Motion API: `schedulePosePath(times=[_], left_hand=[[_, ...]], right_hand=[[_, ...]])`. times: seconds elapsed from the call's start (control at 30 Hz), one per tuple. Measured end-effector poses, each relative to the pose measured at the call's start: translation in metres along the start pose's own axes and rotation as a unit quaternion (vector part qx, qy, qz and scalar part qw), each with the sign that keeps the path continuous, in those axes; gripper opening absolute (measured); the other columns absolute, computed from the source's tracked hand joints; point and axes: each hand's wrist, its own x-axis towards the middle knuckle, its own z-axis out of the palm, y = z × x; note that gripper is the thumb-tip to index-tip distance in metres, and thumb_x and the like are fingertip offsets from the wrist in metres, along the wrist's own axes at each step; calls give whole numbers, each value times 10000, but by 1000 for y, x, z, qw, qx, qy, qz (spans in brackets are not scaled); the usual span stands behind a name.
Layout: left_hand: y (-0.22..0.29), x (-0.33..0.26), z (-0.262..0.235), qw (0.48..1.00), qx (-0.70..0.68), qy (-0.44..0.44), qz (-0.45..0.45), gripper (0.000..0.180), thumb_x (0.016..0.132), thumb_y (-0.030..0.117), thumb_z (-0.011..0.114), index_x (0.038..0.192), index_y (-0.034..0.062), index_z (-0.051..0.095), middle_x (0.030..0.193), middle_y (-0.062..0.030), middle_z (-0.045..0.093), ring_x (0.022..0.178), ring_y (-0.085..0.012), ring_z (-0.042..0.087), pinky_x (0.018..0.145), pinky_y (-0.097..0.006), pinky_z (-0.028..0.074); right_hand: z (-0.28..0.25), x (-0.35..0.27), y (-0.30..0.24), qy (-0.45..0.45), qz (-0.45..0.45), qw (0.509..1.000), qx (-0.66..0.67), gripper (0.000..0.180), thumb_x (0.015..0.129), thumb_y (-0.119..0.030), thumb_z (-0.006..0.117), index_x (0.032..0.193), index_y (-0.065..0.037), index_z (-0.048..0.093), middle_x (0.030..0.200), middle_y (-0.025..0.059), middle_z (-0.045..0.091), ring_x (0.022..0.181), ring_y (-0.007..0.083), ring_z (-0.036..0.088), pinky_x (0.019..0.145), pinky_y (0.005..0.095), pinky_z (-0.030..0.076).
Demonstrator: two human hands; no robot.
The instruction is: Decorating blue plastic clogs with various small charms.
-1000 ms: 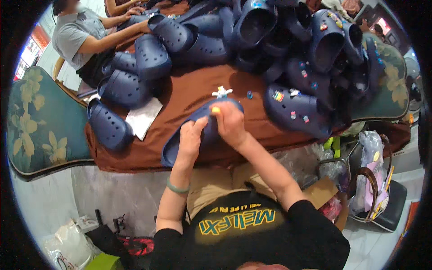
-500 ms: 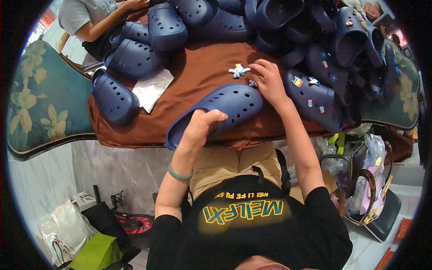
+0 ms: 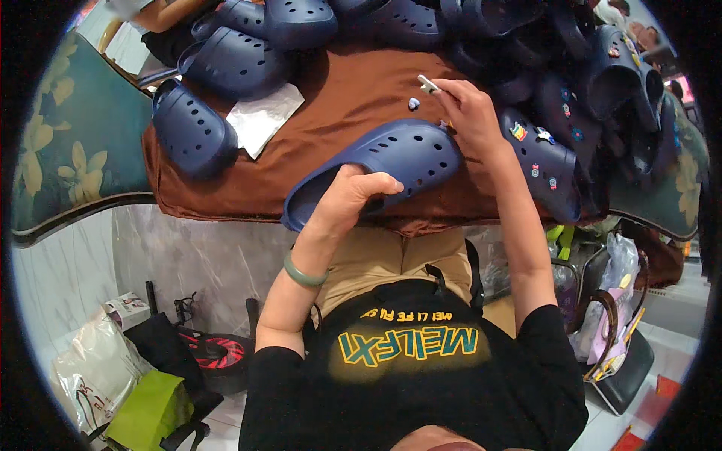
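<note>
Lying toe-up and slanted across the near edge of the brown cloth (image 3: pixel 338 120), the navy clog (image 3: pixel 380 169) has its heel end overhanging that edge just above the person's lap. A patch of bare cloth stretches leftward of the left hand (image 3: pixel 347 201), which is the only open room; beyond the right hand (image 3: pixel 470 113) and to its right, shoes crowd in close.

The left hand curls around the clog's rear rim, thumb on top and fingers tucked under, gripping it firmly. A green bangle (image 3: pixel 302 274) sits on that wrist. The right hand reaches past the clog's toe, its heel close above the shoe, and its fingertips pinch a small white charm (image 3: pixel 427 83); the other fingers are folded in. A tiny pale charm (image 3: pixel 413 103) lies on the cloth just left of that hand.

Directly right of the right wrist lies a decorated clog (image 3: pixel 541 161) bearing several coloured charms, touching or nearly touching the forearm. Farther out, a heap of navy clogs (image 3: pixel 602 83) fills the upper right. Far to the left of the left hand, a single clog (image 3: pixel 189 129) rests near the cloth's corner, with a white sheet (image 3: pixel 262 116) beside it and two more clogs (image 3: pixel 248 56) above. Another person's arm (image 3: pixel 162 9) shows at the top left. Below, bags (image 3: pixel 609 316) stand on the floor by the right elbow.
</note>
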Motion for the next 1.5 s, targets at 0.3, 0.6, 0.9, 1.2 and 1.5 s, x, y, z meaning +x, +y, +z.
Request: schedulePosePath(times=[0.3, 0.6, 0.9, 1.2, 1.5], left_hand=[[-6, -2, -3, 1000, 7, -1, -5, 381, 713, 38, 657, 1087, 15, 585, 974, -8, 602, 876, -107, 568, 799, -251, 467], [-6, -4, -1, 1000, 9, 0, 11, 357, 703, 40, 656, 1054, 32, 589, 931, 7, 587, 869, -98, 555, 792, -237, 453], [-9, -3, 1, 999, 34, 2, -12, 361, 695, 33, 616, 1053, 16, 574, 932, 10, 581, 840, -81, 543, 735, -235, 458], [-10, 1, 2, 997, 63, 8, 48, 239, 749, 55, 595, 986, 27, 586, 863, 31, 559, 772, -65, 532, 687, -220, 442], [-16, 4, -2, 993, 92, 31, 72, 227, 755, 94, 654, 968, 32, 604, 848, 35, 567, 745, -53, 509, 655, -213, 419]], right_hand=[[-6, -20, -71, -79, -134, 986, 67, 190, 772, -148, 720, 927, -47, 675, 921, 85, 668, 879, 275, 631, 833, 394, 495], [-12, -13, -74, -147, -166, 973, 69, 177, 786, -145, 704, 949, -78, 687, 963, 57, 661, 933, 243, 619, 878, 411, 452], [-27, -8, -85, -237, -226, 944, -43, 177, 813, -149, 635, 971, -97, 693, 972, 19, 645, 996, 197, 583, 989, 465, 363], [-15, -1, -69, -231, -169, 957, 40, 181, 787, -106, 669, 959, -57, 695, 987, 65, 645, 974, 233, 589, 999, 419, 379], [-24, 37, -90, -367, -272, 887, -61, 189, 721, -63, 656, 899, -44, 717, 889, 74, 656, 944, 247, 598, 914, 394, 415]])
